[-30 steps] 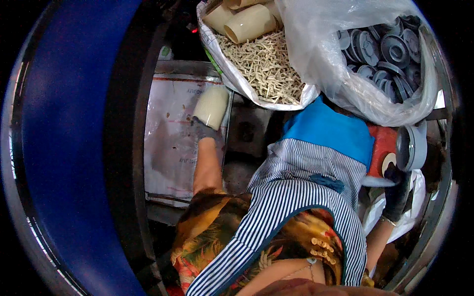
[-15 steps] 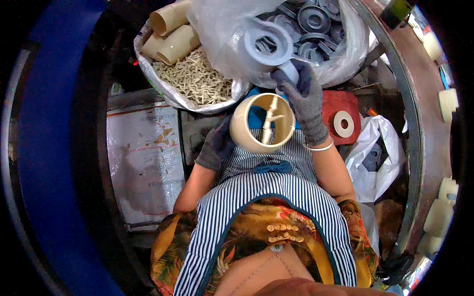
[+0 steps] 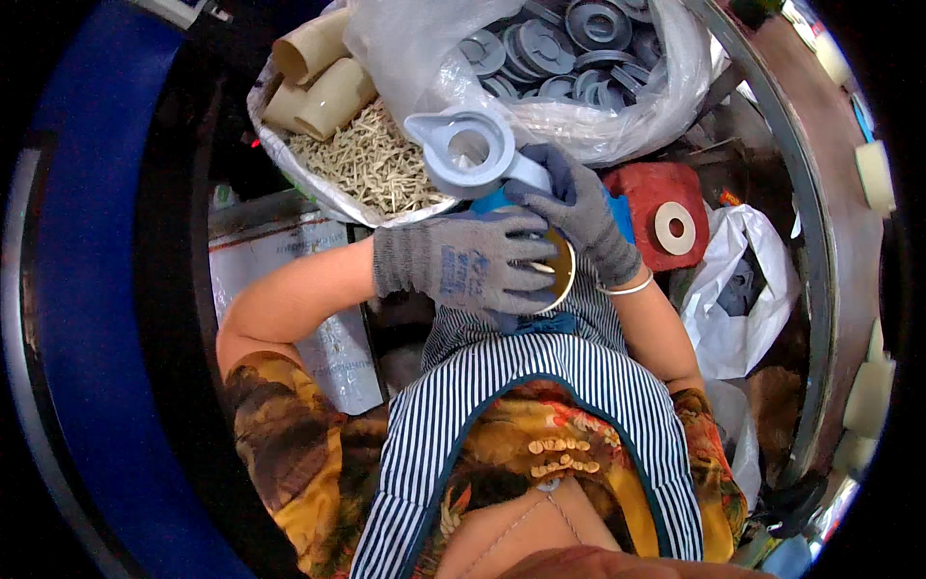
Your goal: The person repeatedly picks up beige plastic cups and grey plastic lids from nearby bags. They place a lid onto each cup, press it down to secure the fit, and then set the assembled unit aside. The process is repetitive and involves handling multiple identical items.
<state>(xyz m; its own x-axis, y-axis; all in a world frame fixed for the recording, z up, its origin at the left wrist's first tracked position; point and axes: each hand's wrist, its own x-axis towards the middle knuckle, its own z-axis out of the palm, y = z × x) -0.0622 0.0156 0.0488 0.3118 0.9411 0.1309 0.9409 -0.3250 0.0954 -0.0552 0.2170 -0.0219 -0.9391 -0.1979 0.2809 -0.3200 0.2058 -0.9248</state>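
My gloved left hand [image 3: 482, 261] lies across the mouth of a cream plastic cylinder [image 3: 567, 280], its fingers bent over the opening. Only the right part of the rim shows, with a bit of a cream plastic strip [image 3: 543, 267] between the fingers. My gloved right hand [image 3: 571, 207] grips the handle of a light grey-blue plastic ring with a pouring spout [image 3: 458, 125], just beyond the cylinder. Its lower fingers are close to the cylinder; whether they touch it is hidden. The cylinder is over my lap, above the striped apron [image 3: 424, 454].
Ahead stand a sack of small cream plastic pieces [image 3: 371, 164] with larger cream tubes [image 3: 333, 96], and a clear bag of grey round parts [image 3: 550, 48]. At right are a red pad [image 3: 637, 203] with a cream ring [image 3: 674, 229], a white bag [image 3: 723, 338] and a metal-edged bench [image 3: 815, 289].
My left hand has moved from the cylinder's left side to over its mouth, covering most of it. The grey spouted part has shifted left and turned, still in my right hand.
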